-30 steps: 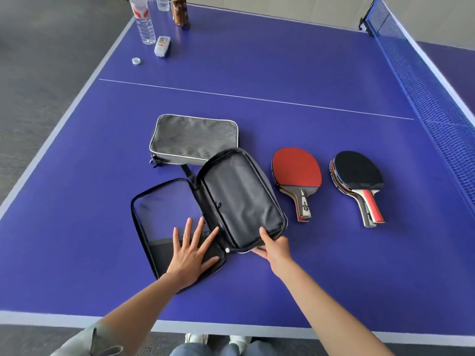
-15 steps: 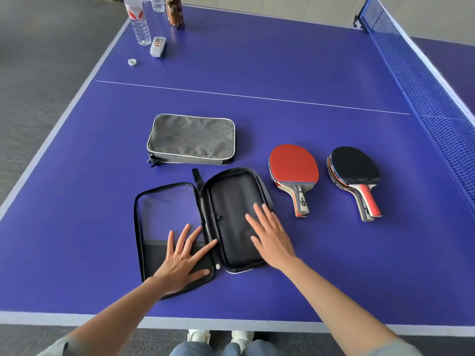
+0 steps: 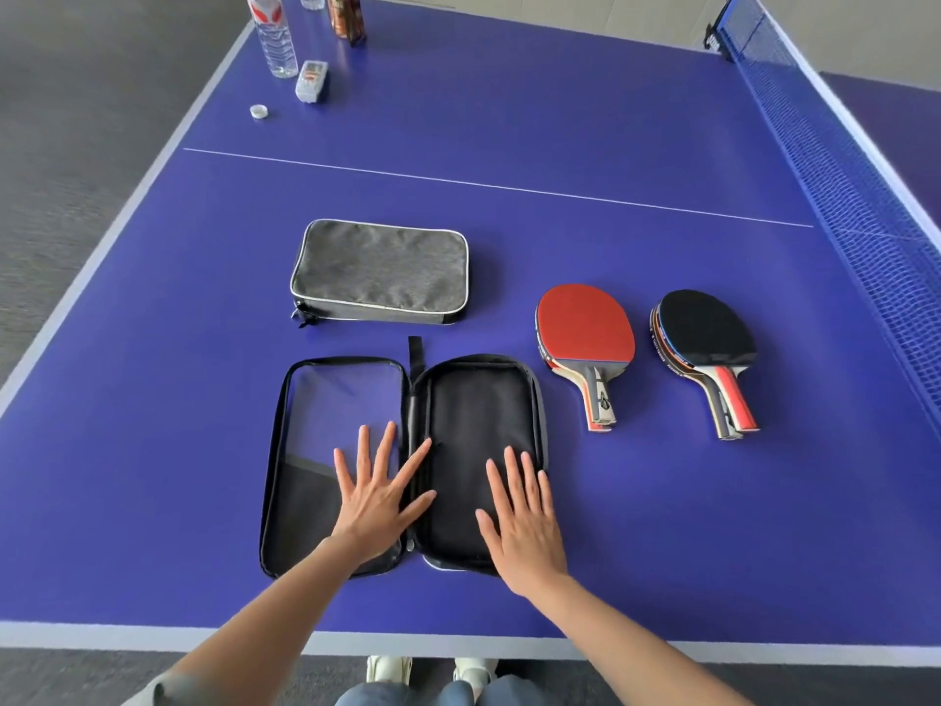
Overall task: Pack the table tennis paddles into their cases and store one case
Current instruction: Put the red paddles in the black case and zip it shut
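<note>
Two cases on the blue desk [image 3: 611,527]: black case [image 3: 473,450] lies unzipped and flat open at lower center, grey case [image 3: 379,270] zipped shut just above it, the two apart. Black case's left half has a clear mesh panel, right half is plain black lining. Left hand [image 3: 374,494] lies flat on the left half, fingers [image 3: 362,450] straight and spread wide, holding nothing. Right hand [image 3: 522,522] lies flat on the right half near its lower edge, fingers [image 3: 511,473] straight and close together, holding nothing. Right of the black case, red paddle [image 3: 585,328] lies red face up, handle pointing to the frame bottom, a second blade stacked under it. Further right, well apart, black paddle [image 3: 705,326] lies black face up, also stacked on another, handles toward lower right. No paddle inside either case. Upper left of frame: water bottle [image 3: 275,38], dark bottle [image 3: 348,17], small white device [image 3: 311,81], loose bottle cap [image 3: 259,111]. Net [image 3: 840,160] runs along the right edge. Shoes and jeans visible under the desk edge at the bottom.
</note>
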{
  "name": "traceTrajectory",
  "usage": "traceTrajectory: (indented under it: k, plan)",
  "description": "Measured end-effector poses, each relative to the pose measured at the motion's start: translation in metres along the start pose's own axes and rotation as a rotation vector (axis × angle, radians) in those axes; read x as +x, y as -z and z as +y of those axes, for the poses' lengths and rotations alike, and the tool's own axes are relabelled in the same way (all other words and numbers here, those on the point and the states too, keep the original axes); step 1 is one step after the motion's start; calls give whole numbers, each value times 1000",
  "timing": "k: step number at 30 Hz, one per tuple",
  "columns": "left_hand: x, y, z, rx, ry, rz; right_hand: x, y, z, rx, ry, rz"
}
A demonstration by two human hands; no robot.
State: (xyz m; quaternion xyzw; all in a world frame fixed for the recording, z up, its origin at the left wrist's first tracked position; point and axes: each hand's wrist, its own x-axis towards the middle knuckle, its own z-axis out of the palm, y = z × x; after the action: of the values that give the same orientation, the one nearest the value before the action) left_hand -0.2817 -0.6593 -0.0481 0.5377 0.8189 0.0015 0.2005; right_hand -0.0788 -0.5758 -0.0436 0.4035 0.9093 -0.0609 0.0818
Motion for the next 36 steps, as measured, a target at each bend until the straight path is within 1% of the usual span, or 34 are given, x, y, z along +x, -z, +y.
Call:
traceTrajectory:
  k: [3, 4, 6, 8, 9, 10, 11, 12, 14, 16, 18, 20, 22, 25, 28, 29, 32, 36]
  plan:
    - [9, 5, 5, -21, -18, 46, 7, 5, -3, 88, 5, -10]
    - [13, 6, 9, -36, -25, 71, 12, 11, -1, 151, 7, 23]
    - [23, 9, 18, -52, -35, 101, 25, 28, 9, 282, -60, 188]
    - [30, 7, 25, -34, -36, 66, 45, 48, 29, 383, -255, 373]
    - [32, 5, 26, -21, -30, 49, 57, 58, 43, 431, -385, 436]
    - [33, 3, 27, -10, -21, 43, 69, 67, 57, 479, -517, 459]
    - [33, 1, 27, 0, -11, 42, 82, 74, 72, 520, -635, 428]
    - [33, 0, 27, 5, -4, 40, 94, 80, 85, 547, -729, 348]
    - [33, 0, 26, 5, -4, 35, 117, 83, 105, 566, -811, 134]
    - [32, 2, 27, -10, -9, 52, 135, 82, 114, 557, -802, -44]
    - [32, 2, 27, -19, -9, 72, 147, 78, 117, 527, -809, -109]
    - [32, 2, 27, -11, -6, 73, 152, 74, 116, 520, -821, -90]
    - [33, 0, 27, 9, -1, 59, 153, 69, 115, 466, -775, -69]
    - [33, 0, 26, 4, 1, 52, 152, 68, 115, 393, -684, -89]
    - [33, 1, 27, 2, 4, 52, 149, 70, 113, 367, -672, -83]
    - [33, 2, 27, 2, 6, 57, 148, 71, 112, 382, -688, -76]
    - [34, 1, 26, 15, 2, 54, 143, 77, 106, 529, -742, -28]
    - [36, -3, 25, 25, 13, 27, 124, 91, 106, 619, -709, 70]
